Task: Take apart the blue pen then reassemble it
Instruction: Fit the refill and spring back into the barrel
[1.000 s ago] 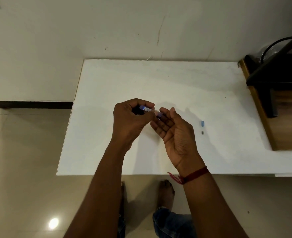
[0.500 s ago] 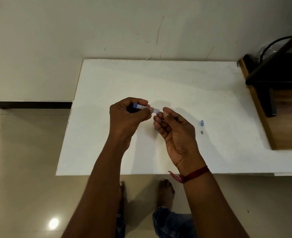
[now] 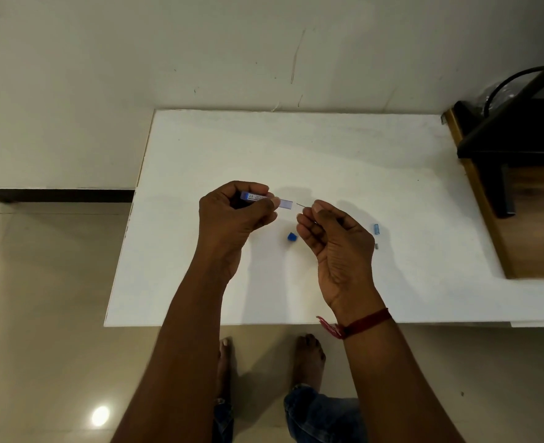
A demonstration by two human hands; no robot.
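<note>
Just above the white table [image 3: 328, 148], the left hand [image 3: 232, 219] pinched the blue pen barrel [image 3: 265, 199] in curled fingers, while the right hand [image 3: 337, 241] nipped what looked like a thin refill [image 3: 302, 205], a blue cap [image 3: 292, 236] lying between them.

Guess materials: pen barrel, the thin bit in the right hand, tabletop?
Pen barrel: looks like translucent bluish plastic; the end past the left hand shows light through. Thin bit: a dark, hair-thin straight sliver, perhaps metal; too small to tell. Tabletop: matte white, probably laminate or painted board.
</note>
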